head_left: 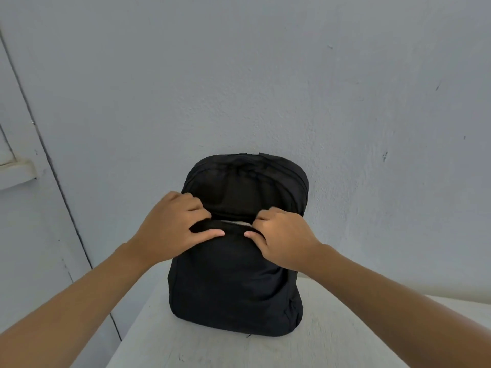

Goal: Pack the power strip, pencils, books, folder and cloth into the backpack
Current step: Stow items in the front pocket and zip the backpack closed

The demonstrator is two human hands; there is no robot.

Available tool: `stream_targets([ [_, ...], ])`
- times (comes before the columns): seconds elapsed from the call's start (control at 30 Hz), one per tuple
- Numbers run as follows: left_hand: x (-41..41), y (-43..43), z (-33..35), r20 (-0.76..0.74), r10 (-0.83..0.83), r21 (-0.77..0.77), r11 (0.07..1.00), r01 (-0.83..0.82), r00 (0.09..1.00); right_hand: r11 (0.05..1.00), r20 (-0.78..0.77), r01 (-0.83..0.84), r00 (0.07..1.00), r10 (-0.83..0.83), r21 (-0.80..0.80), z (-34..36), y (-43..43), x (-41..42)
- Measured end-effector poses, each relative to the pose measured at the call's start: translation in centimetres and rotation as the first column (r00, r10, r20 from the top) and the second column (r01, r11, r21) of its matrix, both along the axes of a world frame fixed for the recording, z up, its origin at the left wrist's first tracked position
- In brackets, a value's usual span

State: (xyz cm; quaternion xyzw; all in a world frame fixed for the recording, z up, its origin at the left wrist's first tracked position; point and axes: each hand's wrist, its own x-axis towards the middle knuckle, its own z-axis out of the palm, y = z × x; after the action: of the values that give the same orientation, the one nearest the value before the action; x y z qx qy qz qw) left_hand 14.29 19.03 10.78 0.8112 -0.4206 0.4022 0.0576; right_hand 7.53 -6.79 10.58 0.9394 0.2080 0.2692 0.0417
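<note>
Black backpack [228, 282] stands upright on the white desk [345, 328], its back close to the wall [265, 75]; touching or not, cannot tell.

Both hands are at the mouth of the front compartment. The left hand [170, 227] has its fingers hooked over the lip and its thumb flat on the front panel. The right hand [281, 235] is curled tight, pinching the lip or a zip pull; which one is hidden under the fingers. A pale sliver [237, 222] shows inside the gap. No other task items are in view, so packing looks done or nearly so, with closing in hand.

Risks, as I judge them:
- The pale thing sits right at the zip line and could snag the teeth if the mouth is drawn shut over it.
- A pull toward the person with only the lip held could tip the soft bag forward.
- The left fingers inside the gap could get caught in the closing zip.

Edges and room:
- The desk's left edge runs just beside the bag's lower left corner, and a sideways shove that way risks a drop.
- The wall blocks any move to the rear.
- Bare desk lies in front and to the right, the safer way to shift.
- A door frame [26, 208] stands off left, well apart.
</note>
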Motion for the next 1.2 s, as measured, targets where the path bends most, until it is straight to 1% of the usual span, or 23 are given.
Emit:
stream_targets([
  [0.03,-0.2,0.7,-0.1,-0.007,-0.01,-0.039,0.999,0.01,1.0,0.999,0.045,-0.041,0.998,0.039,0.033,-0.2,0.3,-0.2],
  [0.07,-0.3,1.2,0.0,-0.025,-0.01,-0.079,0.997,0.008,1.0,0.993,0.046,-0.071,0.997,0.067,0.092,-0.3,0.6,-0.2],
  [0.13,-0.6,2.1,0.0,-0.094,0.013,-0.165,0.986,-0.028,0.996,0.975,-0.043,-0.088,0.994,0.099,0.203,-0.2,1.5,-0.3],
  [0.2,-1.0,2.7,0.1,-0.231,0.039,-0.23,0.969,-0.094,0.972,0.981,-0.129,-0.072,0.987,0.096,0.18,-0.1,2.6,-0.1],
  [0.23,-1.1,2.8,0.0,-0.348,0.025,-0.261,0.958,-0.122,0.937,0.987,-0.168,-0.055,0.983,0.08,0.148,0.1,3.1,0.0],
  [0.27,-1.1,2.9,0.0,-0.485,-0.009,-0.318,0.933,-0.167,0.875,0.992,-0.214,-0.024,0.976,0.051,0.124,0.5,3.5,0.3],
  [0.3,-1.1,2.8,0.0,-0.613,-0.063,-0.389,0.892,-0.23,0.788,0.994,-0.247,0.01,0.969,0.016,0.105,1.0,3.7,0.5],
  [0.33,-1.0,3.0,0.0,-0.695,-0.096,-0.43,0.85,-0.304,0.713,0.996,-0.263,0.034,0.965,-0.009,0.087,1.5,4.1,0.9],
  [0.37,-0.9,3.1,0.0,-0.744,-0.084,-0.412,0.839,-0.356,0.663,0.996,-0.266,0.046,0.964,-0.023,0.081,2.0,4.4,1.1],
  [0.43,-0.6,3.5,-0.3,-0.799,0.014,-0.278,0.879,-0.388,0.602,0.99,-0.225,0.026,0.974,0.005,0.137,2.5,5.2,1.6],
  [0.5,-0.4,3.4,-0.8,-0.82,0.006,-0.263,0.884,-0.387,0.573,0.964,-0.083,-0.09,0.99,0.113,0.248,2.5,6.6,1.7],
  [0.57,-0.5,3.3,-0.9,-0.793,-0.055,-0.315,0.89,-0.33,0.607,0.94,0.002,-0.204,0.977,0.212,0.273,2.3,8.5,1.9],
  [0.67,-0.4,3.7,-0.5,-0.693,-0.163,-0.398,0.898,-0.186,0.702,0.951,-0.036,-0.21,0.974,0.223,0.226,1.9,10.9,2.9],
  [0.73,-0.2,3.8,0.3,-0.64,-0.214,-0.477,0.864,-0.163,0.738,0.926,-0.016,-0.231,0.969,0.247,0.3,1.9,11.8,3.5],
  [0.8,-0.2,3.5,0.8,-0.652,-0.278,-0.514,0.846,-0.141,0.705,0.882,0.039,-0.269,0.96,0.276,0.387,1.8,12.0,4.1],
  [0.87,-0.2,3.2,1.0,-0.667,-0.381,-0.583,0.801,-0.132,0.64,0.859,0.012,-0.236,0.966,0.259,0.455,1.8,12.0,4.6],
  [0.93,0.5,3.2,1.1,-0.647,-0.438,-0.675,0.71,-0.201,0.624,0.817,-0.015,-0.196,0.97,0.243,0.542,1.7,11.6,5.0],
  [0.97,0.9,3.2,1.0,-0.668,-0.416,-0.669,0.699,-0.254,0.617,0.794,-0.019,-0.188,0.97,0.243,0.578,1.7,11.5,5.0],
  [1.0,1.3,3.1,1.1,-0.727,-0.368,-0.613,0.728,-0.307,0.579,0.778,-0.023,-0.184,0.969,0.247,0.6,1.9,11.4,4.9],
  [1.03,1.5,2.8,1.0,-0.797,-0.314,-0.526,0.78,-0.339,0.515,0.773,-0.036,-0.176,0.968,0.248,0.609,2.1,11.5,4.7],
  [1.07,1.7,2.5,0.7,-0.841,-0.283,-0.462,0.82,-0.338,0.462,0.774,-0.05,-0.164,0.969,0.244,0.611,2.4,11.5,4.6],
  [1.1,1.8,2.2,0.6,-0.853,-0.275,-0.437,0.84,-0.321,0.444,0.772,-0.062,-0.151,0.969,0.239,0.618,2.6,11.5,4.4],
  [1.2,1.9,1.6,0.6,-0.805,-0.318,-0.48,0.846,-0.234,0.501,0.795,-0.109,-0.104,0.972,0.208,0.598,3.1,11.0,4.2],
])
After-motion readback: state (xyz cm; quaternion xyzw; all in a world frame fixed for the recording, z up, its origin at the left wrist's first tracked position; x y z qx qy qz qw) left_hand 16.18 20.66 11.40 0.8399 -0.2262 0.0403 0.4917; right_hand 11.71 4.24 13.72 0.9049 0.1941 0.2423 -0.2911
